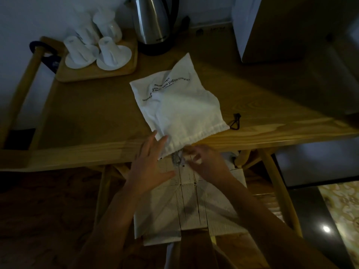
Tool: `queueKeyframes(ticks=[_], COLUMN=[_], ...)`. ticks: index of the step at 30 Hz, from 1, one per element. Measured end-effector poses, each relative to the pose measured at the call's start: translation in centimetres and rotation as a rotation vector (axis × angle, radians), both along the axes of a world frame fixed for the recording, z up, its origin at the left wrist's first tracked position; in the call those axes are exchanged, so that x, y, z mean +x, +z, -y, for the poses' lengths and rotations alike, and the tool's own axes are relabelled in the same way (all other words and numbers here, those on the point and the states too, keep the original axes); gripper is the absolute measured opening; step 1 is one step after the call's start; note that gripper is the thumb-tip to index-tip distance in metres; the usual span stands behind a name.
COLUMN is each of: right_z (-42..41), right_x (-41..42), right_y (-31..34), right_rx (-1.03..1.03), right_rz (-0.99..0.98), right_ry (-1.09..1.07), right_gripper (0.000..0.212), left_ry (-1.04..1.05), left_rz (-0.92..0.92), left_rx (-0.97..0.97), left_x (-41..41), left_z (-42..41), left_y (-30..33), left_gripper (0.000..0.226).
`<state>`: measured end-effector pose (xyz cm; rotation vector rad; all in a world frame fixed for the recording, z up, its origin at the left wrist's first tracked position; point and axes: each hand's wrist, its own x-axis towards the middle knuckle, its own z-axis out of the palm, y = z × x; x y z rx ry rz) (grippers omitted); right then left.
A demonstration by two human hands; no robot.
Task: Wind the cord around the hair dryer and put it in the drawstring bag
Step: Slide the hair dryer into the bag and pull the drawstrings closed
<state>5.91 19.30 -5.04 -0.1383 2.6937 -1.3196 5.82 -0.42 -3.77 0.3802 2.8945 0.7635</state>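
Note:
A white drawstring bag [180, 105] with black print lies on the wooden table [87, 117], bulging, its gathered mouth at the table's front edge. Its dark drawstring end [235, 122] trails at the right corner. My left hand [153, 164] lies flat with straight fingers against the bag's mouth on the left. My right hand [206, 158] has curled fingers at the bag's opening, pinching something small and pale there, blurred. A bit of grey cord [177, 159] shows between the hands. The hair dryer itself is hidden.
A wooden tray [97, 74] with upturned white cups stands at the back left, a steel kettle [153, 22] behind the bag. A dark appliance [303, 35] fills the back right. A woven-seat chair [186, 206] sits under the table edge below my hands.

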Motion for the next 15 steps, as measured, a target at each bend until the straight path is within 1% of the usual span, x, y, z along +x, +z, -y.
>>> queueKeyframes(ticks=[1,2,3,4,5,6,8,10,12,15], right_z=[-1.2,-2.5,-3.7,-4.7,-5.5,-6.0,-6.4,-6.5,-6.5,-6.2], right_x=[-0.6,-1.4,-2.2,-3.2,-4.0,-4.7,-5.6,-5.8,-5.7,-4.5], right_y=[0.1,0.2,0.3,0.3,0.4,0.3,-0.3,-1.1,-1.7,-2.0], right_rx=[0.066,0.146,0.219,0.268,0.29,0.297,0.326,0.361,0.331,0.251], right_rz=[-0.083,-0.152,-0.178,-0.155,-0.098,-0.041,-0.006,-0.077,-0.135,-0.16], right_ry=[-0.152,-0.299,-0.386,-0.394,-0.344,-0.277,-0.173,-0.141,-0.15,-0.113], right_gripper=[0.021,0.024,0.035,0.047,0.055,0.057,0.05,0.034,0.019,0.012], left_ry=[-0.054,-0.106,-0.153,-0.191,-0.218,-0.236,-0.268,-0.296,-0.292,-0.214], left_rz=[-0.012,-0.029,-0.042,-0.045,-0.044,-0.052,-0.119,-0.181,-0.215,-0.334], left_rx=[-0.056,-0.103,-0.141,-0.16,-0.158,-0.138,-0.109,-0.107,-0.105,-0.078], left_x=[-0.2,-0.5,-0.8,-1.1,-1.5,-1.8,-2.5,-3.0,-3.1,-2.9], left_z=[-0.1,-0.2,-0.3,-0.4,-0.5,-0.5,-0.3,-0.1,-0.1,-0.7], left_y=[-0.1,-0.2,-0.4,-0.5,-0.6,-0.6,-0.8,-1.1,-1.4,-1.7], left_gripper=[0.109,0.112,0.113,0.111,0.107,0.102,0.093,0.089,0.082,0.06])
